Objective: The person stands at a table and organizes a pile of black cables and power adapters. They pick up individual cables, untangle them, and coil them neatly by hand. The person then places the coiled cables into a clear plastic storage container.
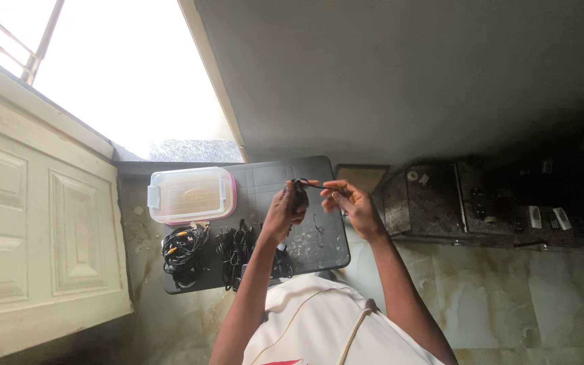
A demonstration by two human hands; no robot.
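Marble-look floor tiles and a pale panelled door frame a dark glossy tray (pixel 326 253) set low in front of the person. Left hand (pixel 284 213) is curled tight round a small black bundle, wrist bent up; right hand (pixel 349 201) pinches the thin black cable (pixel 309 183) stretched between both hands, just above the tray. Coiled black leads (pixel 184 249) and a clear plastic box with a pink-edged lid (pixel 190 195) sit on the tray.
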